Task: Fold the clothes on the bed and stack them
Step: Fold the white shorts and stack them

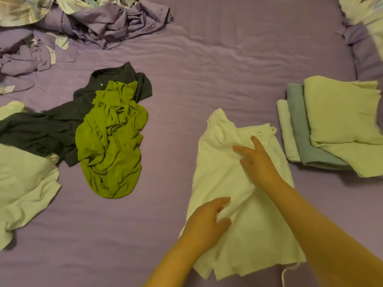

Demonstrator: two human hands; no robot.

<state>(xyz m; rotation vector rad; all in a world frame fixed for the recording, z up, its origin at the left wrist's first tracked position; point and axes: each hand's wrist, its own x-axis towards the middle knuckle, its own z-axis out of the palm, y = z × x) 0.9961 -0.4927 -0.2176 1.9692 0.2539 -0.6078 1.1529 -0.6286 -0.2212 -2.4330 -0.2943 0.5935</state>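
**Smoothing the white top before the next fold**

A white top (238,183) lies flat on the purple bed (207,69), low and right of the middle. It looks partly folded, long and narrow, with its neck end away from the person.

The right hand (257,162) rests on the upper part of the top. Its fingers (241,149) are straight and spread, pressing the cloth flat. The left hand (207,220) lies on the lower left part. Its fingers are a little bent and touch a crease, but I cannot tell if they pinch it.

The top looks thin, soft and light. It will bend and wrinkle easily and will not hold a shape by itself. I think the best places to hold it are the two bottom corners or the side edges, so it can be folded up evenly.

To the right is a stack of folded clothes (331,125), just beside the top. To the left, well apart, are a crumpled green shirt (112,141), a dark shirt (51,127) under it, and a pale cloth (24,183). These are not folded yet, so much work is left.
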